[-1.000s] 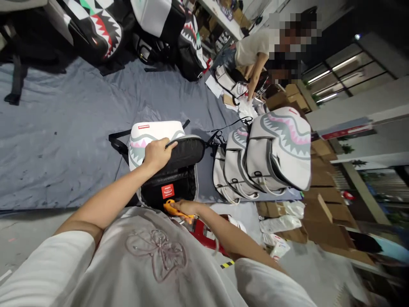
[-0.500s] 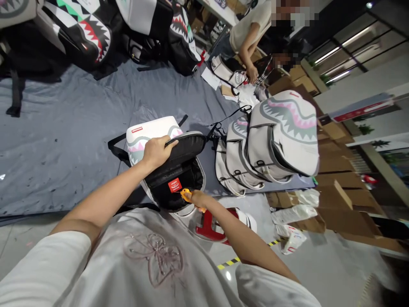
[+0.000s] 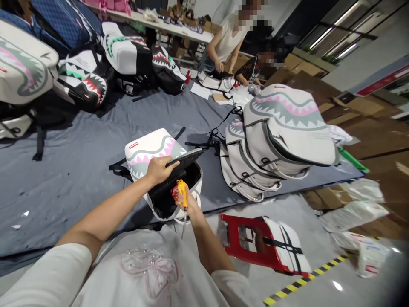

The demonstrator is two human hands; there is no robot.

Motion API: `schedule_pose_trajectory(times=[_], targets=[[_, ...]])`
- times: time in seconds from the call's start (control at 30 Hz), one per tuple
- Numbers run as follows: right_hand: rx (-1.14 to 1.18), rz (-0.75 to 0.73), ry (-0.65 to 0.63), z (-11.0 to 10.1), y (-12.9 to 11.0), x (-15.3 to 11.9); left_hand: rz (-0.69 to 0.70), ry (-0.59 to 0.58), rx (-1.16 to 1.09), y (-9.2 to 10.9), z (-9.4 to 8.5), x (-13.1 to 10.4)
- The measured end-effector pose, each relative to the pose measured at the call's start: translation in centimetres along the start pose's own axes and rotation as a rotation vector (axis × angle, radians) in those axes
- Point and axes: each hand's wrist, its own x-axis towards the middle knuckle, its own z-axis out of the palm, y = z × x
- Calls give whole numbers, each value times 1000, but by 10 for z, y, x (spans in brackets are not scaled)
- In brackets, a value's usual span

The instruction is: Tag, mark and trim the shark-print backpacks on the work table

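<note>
A white backpack [image 3: 153,147] with a pink and grey shark-mouth print lies on the grey-covered table in front of me, its black-lined compartment open. My left hand [image 3: 160,169] grips the edge of the backpack's front flap [image 3: 188,158] and holds it raised. Over the opening, my right hand [image 3: 185,200] is closed around a yellow-orange tagging gun [image 3: 182,189], with a thin clear strip hanging below it. A red tag [image 3: 174,192] shows beside the gun, partly covered by my fingers; I cannot tell whether it is held or attached.
Several similar backpacks [image 3: 284,115] are stacked to the right. Black and white shark-print bags [image 3: 86,81] stand along the left back. A red-framed stool [image 3: 252,243] is on the floor by black-yellow tape [image 3: 306,279]. Two people work at the table's far end.
My view has shifted, showing more of the table and floor. The flap now stands more edge-on. My right hand has turned the tagging gun upright, and the red tag is now close against it.
</note>
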Motion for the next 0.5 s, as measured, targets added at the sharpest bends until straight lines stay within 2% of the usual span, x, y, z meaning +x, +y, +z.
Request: schedule_pose_trajectory(times=[0.2, 0.37, 0.5], targets=[[188, -40, -80, -1, 32, -8, 46, 25, 23, -10, -6, 11], [230, -33, -68, -3, 31, 0, 88, 31, 36, -12, -4, 16], [214, -31, -63, -3, 35, -3, 153, 36, 37, -14, -2, 20]])
